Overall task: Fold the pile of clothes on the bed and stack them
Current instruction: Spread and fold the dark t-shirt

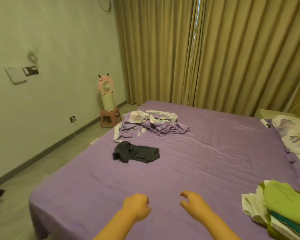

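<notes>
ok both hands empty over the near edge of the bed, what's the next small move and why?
Probably reach forward for the dark garment. It lies crumpled and unfolded mid-bed, the nearest loose item, while the left hand and right hand hold nothing. The folded stack sits at the right edge, ready to receive it. The purple patterned bundle beyond is farther away.

purple bed sheet (197, 161), dark grey garment (136, 152), lime-green folded top (284, 196)

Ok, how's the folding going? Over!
Both hands, left and right, hold nothing. Dark garment unfolded, mid-bed. Folded stack at right. Nothing between hands and garment.
</notes>
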`<state>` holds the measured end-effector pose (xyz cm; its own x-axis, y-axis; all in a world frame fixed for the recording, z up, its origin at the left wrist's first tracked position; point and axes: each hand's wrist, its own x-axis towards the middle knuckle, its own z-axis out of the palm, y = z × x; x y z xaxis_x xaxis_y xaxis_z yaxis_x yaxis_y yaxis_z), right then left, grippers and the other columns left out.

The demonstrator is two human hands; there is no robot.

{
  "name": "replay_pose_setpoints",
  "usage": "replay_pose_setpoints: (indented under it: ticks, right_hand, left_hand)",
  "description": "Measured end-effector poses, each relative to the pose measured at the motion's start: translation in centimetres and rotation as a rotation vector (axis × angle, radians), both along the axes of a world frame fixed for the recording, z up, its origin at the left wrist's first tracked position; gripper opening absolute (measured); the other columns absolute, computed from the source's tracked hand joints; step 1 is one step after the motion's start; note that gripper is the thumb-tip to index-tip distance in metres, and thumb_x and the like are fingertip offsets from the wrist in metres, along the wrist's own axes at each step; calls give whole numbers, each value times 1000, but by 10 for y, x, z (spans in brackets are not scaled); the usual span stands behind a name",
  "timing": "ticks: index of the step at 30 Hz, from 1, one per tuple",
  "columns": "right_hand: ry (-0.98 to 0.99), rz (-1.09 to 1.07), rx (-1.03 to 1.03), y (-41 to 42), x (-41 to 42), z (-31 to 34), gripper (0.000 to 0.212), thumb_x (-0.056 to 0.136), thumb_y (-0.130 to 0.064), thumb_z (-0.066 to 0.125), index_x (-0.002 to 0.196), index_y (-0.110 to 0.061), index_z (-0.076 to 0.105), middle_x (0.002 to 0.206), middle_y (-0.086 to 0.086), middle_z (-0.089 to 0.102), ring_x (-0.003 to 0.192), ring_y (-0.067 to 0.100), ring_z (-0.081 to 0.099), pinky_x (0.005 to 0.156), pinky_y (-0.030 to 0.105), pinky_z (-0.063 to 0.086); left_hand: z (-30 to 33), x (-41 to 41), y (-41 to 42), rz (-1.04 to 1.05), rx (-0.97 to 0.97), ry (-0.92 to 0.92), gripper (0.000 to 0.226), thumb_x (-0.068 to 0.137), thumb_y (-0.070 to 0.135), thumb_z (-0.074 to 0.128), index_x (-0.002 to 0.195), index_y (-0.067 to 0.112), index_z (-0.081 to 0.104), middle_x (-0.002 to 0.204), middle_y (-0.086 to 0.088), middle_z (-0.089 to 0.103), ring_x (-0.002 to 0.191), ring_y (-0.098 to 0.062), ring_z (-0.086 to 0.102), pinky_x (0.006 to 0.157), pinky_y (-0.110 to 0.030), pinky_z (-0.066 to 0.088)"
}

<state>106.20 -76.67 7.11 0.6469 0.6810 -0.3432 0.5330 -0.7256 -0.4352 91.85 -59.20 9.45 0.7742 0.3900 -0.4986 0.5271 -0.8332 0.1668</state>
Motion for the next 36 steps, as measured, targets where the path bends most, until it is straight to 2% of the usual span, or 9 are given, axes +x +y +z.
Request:
replay_pose_setpoints:
  ticks: [7, 12, 17, 29, 36]
  right_hand:
    - [16, 80, 23, 117, -91, 14, 43, 98, -31, 45, 139, -16, 40, 144, 4, 42, 129, 18, 43, 105, 30, 35]
    - [54, 116, -19, 168, -100, 14, 43, 98, -32, 45, 138, -17, 42, 142, 3, 43, 128, 20, 43, 106, 32, 35]
    - [73, 90, -33, 205, -67, -1, 42, 98, -32, 46, 137, -18, 43, 143, 1, 43, 129, 17, 43, 107, 30, 34]
    - [83, 52, -19, 317, 67, -13, 42, 99, -27, 44, 139, -14, 41, 144, 6, 42, 129, 20, 44, 105, 29, 35]
    - [120, 12, -79, 385, 143, -56, 40, 99, -26, 43, 137, -12, 41, 141, 7, 44, 125, 21, 47, 102, 27, 38]
  left_hand:
    - [11, -111, 99, 133, 19, -36, 41, 96, 42, 43, 129, 17, 52, 131, -5, 55, 116, -25, 54, 93, -34, 45]
    - [11, -125, 158, 155, 57, -37, 42, 96, 44, 42, 130, 21, 51, 132, -3, 54, 118, -23, 52, 94, -34, 44]
    - [2, -89, 203, 135, 45, -13, 42, 96, 45, 42, 129, 22, 52, 131, -2, 54, 117, -23, 53, 95, -34, 44]
    - [-15, 60, 307, 80, 57, -12, 40, 96, 41, 42, 130, 22, 51, 131, -1, 54, 117, -22, 53, 90, -31, 43]
    - [-64, 146, 383, 40, 24, 58, 39, 96, 37, 42, 128, 19, 53, 130, -4, 55, 117, -25, 53, 94, -31, 42]
